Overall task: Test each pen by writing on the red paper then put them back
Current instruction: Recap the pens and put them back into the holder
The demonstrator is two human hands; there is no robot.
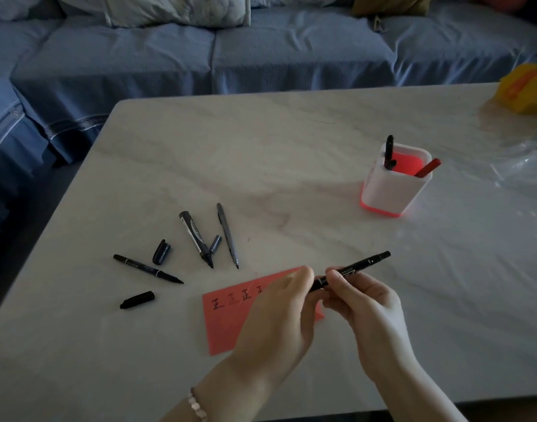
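Observation:
Both hands hold one black marker (357, 267) above the red paper (223, 322). My right hand (366, 309) grips its barrel; my left hand (279, 312) pinches its near end, which the fingers hide. Several characters are written along the paper's top edge. Left of the paper lie three uncapped pens: a thin black marker (147, 268), a thick marker (195, 237) and a slim grey pen (227, 234). Three loose caps lie among them: a black cap (137, 300), a dark blue cap (161, 252) and a small grey cap (215, 243). The white pen holder (393, 193) stands at the right.
The holder contains a black pen (389, 150) and a red pen (428, 167). A marble table (291, 147) carries everything. Clear plastic wrap (522, 153) and a yellow object (526, 88) sit at the far right. A blue sofa (200, 53) runs behind the table.

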